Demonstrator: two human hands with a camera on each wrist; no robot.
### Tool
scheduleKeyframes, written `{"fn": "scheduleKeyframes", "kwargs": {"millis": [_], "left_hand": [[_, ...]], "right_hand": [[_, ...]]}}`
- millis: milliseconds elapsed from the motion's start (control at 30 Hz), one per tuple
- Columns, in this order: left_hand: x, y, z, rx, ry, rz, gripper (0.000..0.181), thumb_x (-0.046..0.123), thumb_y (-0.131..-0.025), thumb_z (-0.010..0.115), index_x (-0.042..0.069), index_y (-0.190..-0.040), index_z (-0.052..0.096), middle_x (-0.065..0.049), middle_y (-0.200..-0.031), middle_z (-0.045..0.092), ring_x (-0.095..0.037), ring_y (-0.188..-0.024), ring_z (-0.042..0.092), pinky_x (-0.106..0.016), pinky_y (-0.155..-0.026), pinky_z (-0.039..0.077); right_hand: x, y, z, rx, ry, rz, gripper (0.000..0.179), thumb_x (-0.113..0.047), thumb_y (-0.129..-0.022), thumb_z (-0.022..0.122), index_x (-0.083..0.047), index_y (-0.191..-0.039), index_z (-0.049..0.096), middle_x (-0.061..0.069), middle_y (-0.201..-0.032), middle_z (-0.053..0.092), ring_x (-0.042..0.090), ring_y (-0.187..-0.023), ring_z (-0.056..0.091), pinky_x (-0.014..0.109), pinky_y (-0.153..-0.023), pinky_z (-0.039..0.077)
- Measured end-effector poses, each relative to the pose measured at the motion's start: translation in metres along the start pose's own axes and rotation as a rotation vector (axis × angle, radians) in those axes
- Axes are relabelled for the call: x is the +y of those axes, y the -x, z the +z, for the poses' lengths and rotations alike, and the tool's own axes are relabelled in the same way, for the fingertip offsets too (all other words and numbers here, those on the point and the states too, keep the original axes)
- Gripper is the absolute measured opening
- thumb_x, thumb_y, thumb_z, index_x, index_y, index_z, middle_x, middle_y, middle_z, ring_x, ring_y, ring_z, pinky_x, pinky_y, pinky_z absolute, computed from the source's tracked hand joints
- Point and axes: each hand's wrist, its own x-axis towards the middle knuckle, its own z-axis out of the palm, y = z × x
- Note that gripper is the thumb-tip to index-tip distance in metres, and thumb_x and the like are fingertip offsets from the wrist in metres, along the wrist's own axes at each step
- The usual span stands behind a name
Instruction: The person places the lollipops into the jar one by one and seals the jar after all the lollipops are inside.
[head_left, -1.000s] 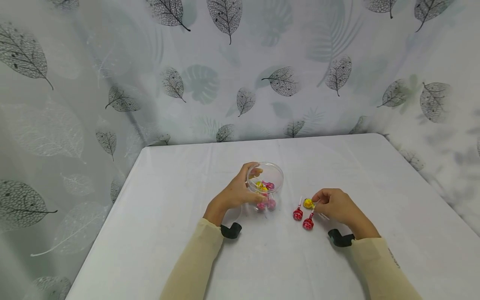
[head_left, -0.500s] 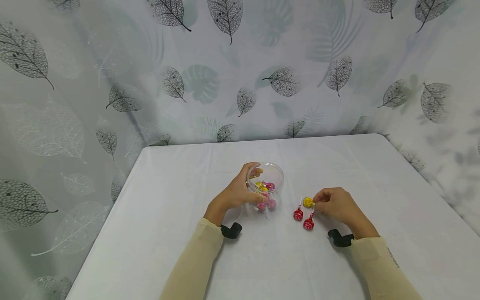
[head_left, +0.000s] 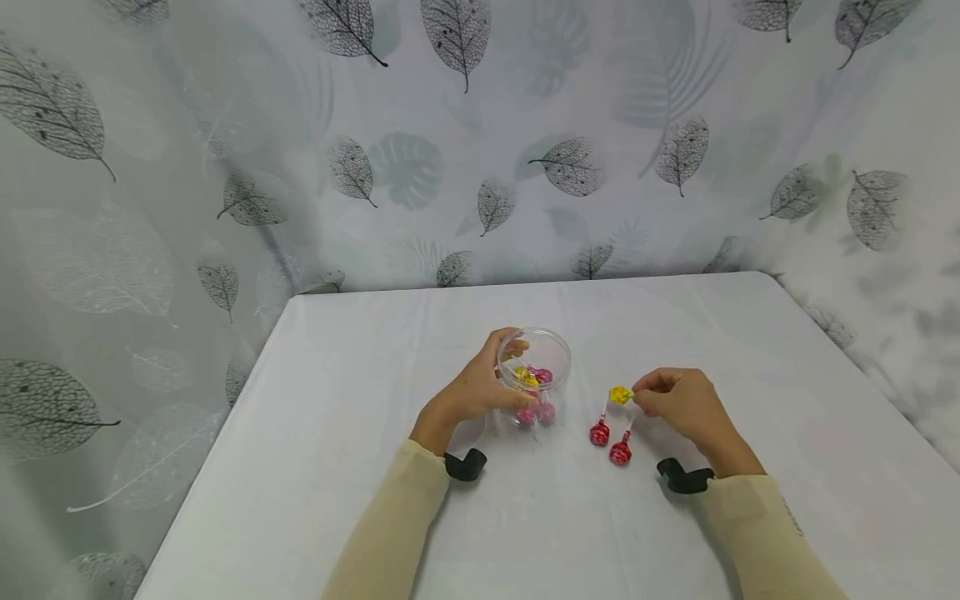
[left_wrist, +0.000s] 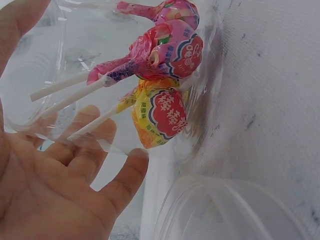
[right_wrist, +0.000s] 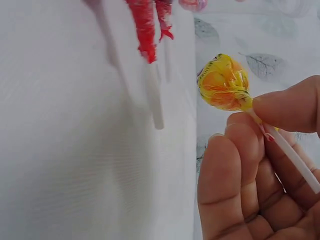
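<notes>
My left hand holds a clear plastic jar, its fingers and thumb spread around the side. Inside lie pink lollipops and a yellow lollipop, their sticks toward the palm in the left wrist view. Between thumb and fingers, my right hand pinches another yellow lollipop just below its wrapped head. That lollipop is lifted off the table, to the right of the jar. Two red lollipops, one left and one nearer, lie on the table beside the right hand.
A white cloth covers the table. Leaf-patterned curtains hang behind it and along both sides. A clear round plastic piece stands near the left wrist. Dark bands sit at both wrists.
The right hand has raised the yellow lollipop slightly off the table, up and away from the red ones. The left hand and jar stay in place; the head view has shifted a little.
</notes>
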Motion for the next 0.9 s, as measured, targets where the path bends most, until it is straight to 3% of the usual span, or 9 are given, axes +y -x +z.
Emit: {"fn": "scheduleKeyframes", "kwargs": {"millis": [233,500,900], "left_hand": [[0.0,0.001,0.001,0.001,-0.025,-0.012,0.102,0.016,-0.08,0.092,0.021,-0.158,0.027,-0.009,-0.159,0.045,-0.023,-0.149,0.038,-0.059,-0.119,0.032],[0.001,0.001,-0.001,0.006,-0.015,-0.027,0.104,0.015,-0.079,0.093,0.021,-0.159,0.027,-0.008,-0.16,0.045,-0.022,-0.149,0.038,-0.059,-0.119,0.032],[0.001,0.001,0.0,0.01,-0.027,-0.021,0.102,0.015,-0.079,0.093,0.023,-0.157,0.028,-0.006,-0.159,0.047,-0.021,-0.149,0.039,-0.059,-0.119,0.033]], "right_hand": [[-0.007,-0.001,-0.003,0.042,-0.035,-0.033,0.021,-0.019,-0.098,0.069,-0.001,-0.108,0.075,0.008,-0.105,0.076,0.019,-0.085,0.07,0.034,-0.08,0.052],[-0.015,-0.004,-0.003,0.064,-0.068,-0.028,0.025,-0.023,-0.099,0.068,-0.002,-0.11,0.074,0.006,-0.104,0.076,0.02,-0.088,0.069,0.035,-0.082,0.049],[-0.028,-0.004,-0.003,0.114,-0.093,-0.113,0.024,-0.02,-0.1,0.067,0.001,-0.108,0.074,0.008,-0.098,0.075,0.018,-0.084,0.068,0.036,-0.083,0.049]]}}
